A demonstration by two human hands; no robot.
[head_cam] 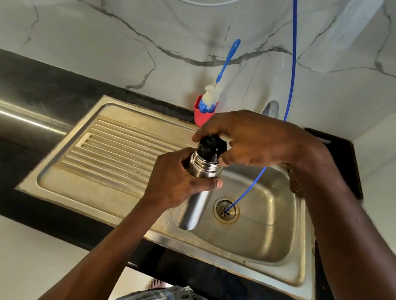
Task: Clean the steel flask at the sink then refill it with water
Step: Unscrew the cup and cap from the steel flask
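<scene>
I hold a steel flask [197, 200] upright over the left edge of the sink basin [271, 232]. My left hand [176, 179] is wrapped around its upper body. My right hand [252, 138] grips the black cap [210, 148] at the top, with fingers and thumb around it. Whether the cap is tight or loose is not visible. The tap [272, 107] is mostly hidden behind my right hand, and no water runs.
A blue-and-white bottle brush [210, 97] stands in a red holder [202, 117] at the back of the sink. A thin blue tube [292, 62] hangs from above into the drain [226, 210]. The ribbed drainboard [112, 152] lies to the left, set in a black counter [21, 85].
</scene>
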